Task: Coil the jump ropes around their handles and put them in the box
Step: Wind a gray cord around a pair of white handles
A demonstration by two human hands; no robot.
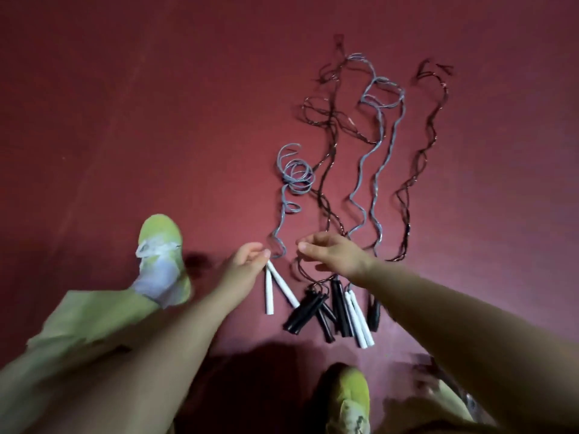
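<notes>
- Our left hand (247, 261) is pinching the grey rope (283, 214) just above its two white handles (275, 289).
- Our right hand (329, 252) is pinching a thin black rope (326, 202).
- The other ropes are lying wavy on the red floor (156, 120).

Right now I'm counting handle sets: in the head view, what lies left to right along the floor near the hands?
Green shoe → left hand → white handle pair → black handles → second white handle pair.

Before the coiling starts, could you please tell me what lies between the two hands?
Head view: between left hand and right hand, only grey rope on red floor.
</notes>
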